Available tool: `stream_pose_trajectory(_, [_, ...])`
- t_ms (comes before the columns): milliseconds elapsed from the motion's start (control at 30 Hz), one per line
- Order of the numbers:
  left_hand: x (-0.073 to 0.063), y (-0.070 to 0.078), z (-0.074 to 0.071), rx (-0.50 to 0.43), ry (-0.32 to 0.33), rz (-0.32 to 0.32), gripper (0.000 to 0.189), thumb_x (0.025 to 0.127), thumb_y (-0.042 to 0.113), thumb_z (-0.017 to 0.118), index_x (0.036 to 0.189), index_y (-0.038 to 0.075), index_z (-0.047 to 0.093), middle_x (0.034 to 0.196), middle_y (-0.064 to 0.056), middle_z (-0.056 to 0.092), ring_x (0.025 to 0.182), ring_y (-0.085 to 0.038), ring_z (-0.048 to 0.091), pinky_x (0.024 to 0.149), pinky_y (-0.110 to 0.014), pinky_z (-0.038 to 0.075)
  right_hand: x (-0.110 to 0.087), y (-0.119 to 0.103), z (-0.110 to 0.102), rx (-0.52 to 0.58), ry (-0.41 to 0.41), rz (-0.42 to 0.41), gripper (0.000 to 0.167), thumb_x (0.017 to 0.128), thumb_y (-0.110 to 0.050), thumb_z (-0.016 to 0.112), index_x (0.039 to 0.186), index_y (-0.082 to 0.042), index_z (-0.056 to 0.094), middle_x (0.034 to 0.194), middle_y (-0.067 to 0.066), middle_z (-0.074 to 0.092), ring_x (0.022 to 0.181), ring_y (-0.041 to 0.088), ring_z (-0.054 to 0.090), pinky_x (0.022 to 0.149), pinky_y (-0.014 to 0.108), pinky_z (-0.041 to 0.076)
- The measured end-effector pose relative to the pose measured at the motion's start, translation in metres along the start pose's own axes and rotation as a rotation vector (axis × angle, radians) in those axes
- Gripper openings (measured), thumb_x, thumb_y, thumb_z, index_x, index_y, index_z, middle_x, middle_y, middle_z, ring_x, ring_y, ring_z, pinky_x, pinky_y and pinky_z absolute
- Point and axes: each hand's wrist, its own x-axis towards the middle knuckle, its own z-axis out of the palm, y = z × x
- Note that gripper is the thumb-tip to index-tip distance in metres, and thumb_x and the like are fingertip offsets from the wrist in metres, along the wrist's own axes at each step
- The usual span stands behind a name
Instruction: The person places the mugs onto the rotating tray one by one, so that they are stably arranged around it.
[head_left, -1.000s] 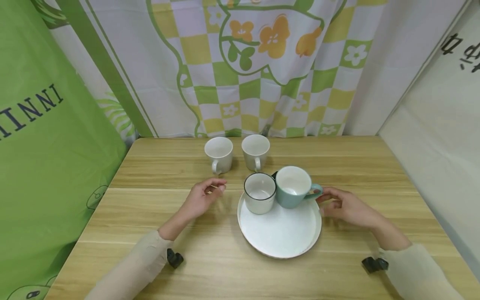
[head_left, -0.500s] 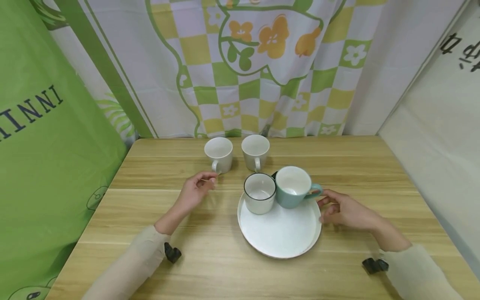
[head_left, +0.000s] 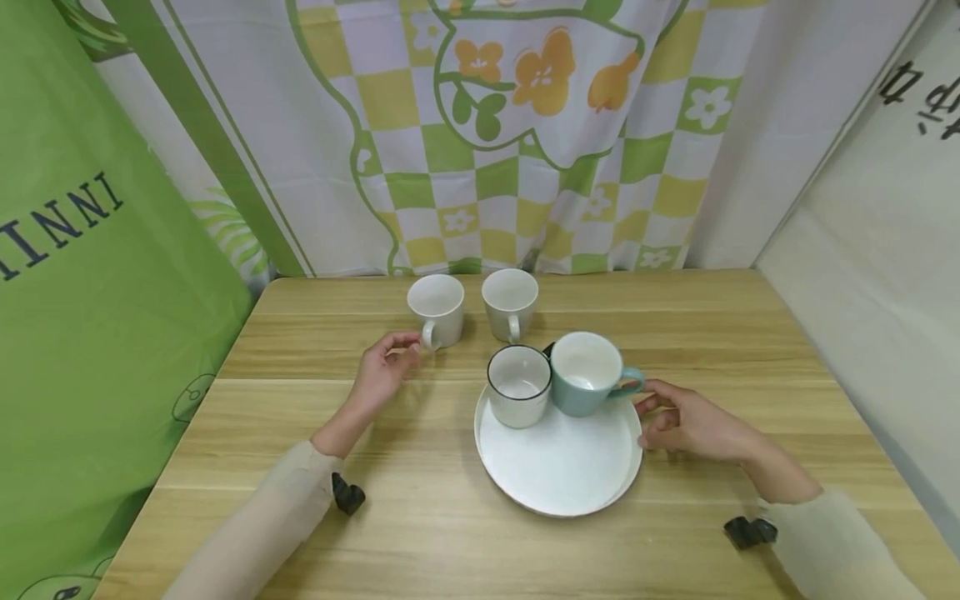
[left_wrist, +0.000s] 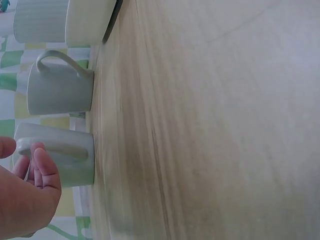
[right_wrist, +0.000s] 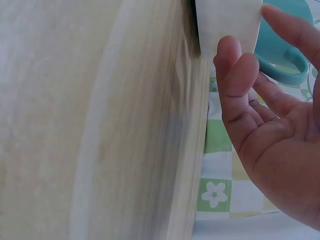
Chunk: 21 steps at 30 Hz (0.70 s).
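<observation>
In the head view my left hand [head_left: 382, 369] is at the handle of the left white mug [head_left: 439, 310], its fingertips right beside that handle. The left wrist view has thumb and bent fingers [left_wrist: 45, 167] spread apart around the mug handle [left_wrist: 65, 148]. My right hand [head_left: 693, 423] lies at the right side of a round white tray [head_left: 566, 471], fingertips at its rim, loosely bent. On the tray stand a white mug with a dark rim [head_left: 519, 408] and a teal mug [head_left: 581, 396], whose handle overlaps my right fingers in the head view.
A second white mug [head_left: 512, 304] stands upright to the right of the left one, handle toward me. The wooden table [head_left: 420, 525] ends at a patterned curtain [head_left: 480, 192] behind. A green cloth [head_left: 112, 333] hangs at the left, a pale one [head_left: 885, 275] at the right.
My left hand has moved left and away from me, from beside the tray to the left white mug's handle. My right hand stays at the tray rim; mugs and tray have not moved.
</observation>
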Motion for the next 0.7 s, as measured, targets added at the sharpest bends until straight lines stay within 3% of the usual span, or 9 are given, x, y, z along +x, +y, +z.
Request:
stream_pose_trajectory(300, [0.01,0.004,0.005,-0.043,-0.004,-0.105,0.039,0.102,0.029,0.058,0.13,0.001,0.062,0.118,-0.024,0.067,0.099,-0.032,0.069,0.088,-0.047,0.059,0.0,0.002,0.0,0.013,0.004,0.021,0.076,0.09,-0.012,0.074,0.151,0.001,0.03,0.13,0.034,0.052,0.086,0.016,0.065,0.065,0.029,0.058])
stream_pose_trajectory(467, [0.013,0.007,0.007,-0.063,-0.055,-0.13,0.042,0.104,0.03,0.054,0.133,0.0,0.059,0.124,-0.023,0.066,0.095,-0.02,0.07,0.092,-0.049,0.057,-0.002,0.001,0.001,0.027,0.009,0.038,0.078,0.09,-0.014,0.074,0.151,0.003,0.028,0.13,0.033,0.052,0.086,0.017,0.065,0.065,0.029,0.058])
stream_pose_trajectory(700, [0.018,0.008,0.009,-0.146,-0.108,-0.151,0.045,0.104,0.037,0.052,0.132,0.002,0.06,0.13,-0.02,0.064,0.093,-0.01,0.065,0.089,-0.042,0.056,-0.002,0.001,0.001,0.003,0.012,0.045,0.075,0.09,-0.016,0.074,0.15,-0.001,0.032,0.13,0.033,0.053,0.086,0.02,0.067,0.066,0.032,0.058])
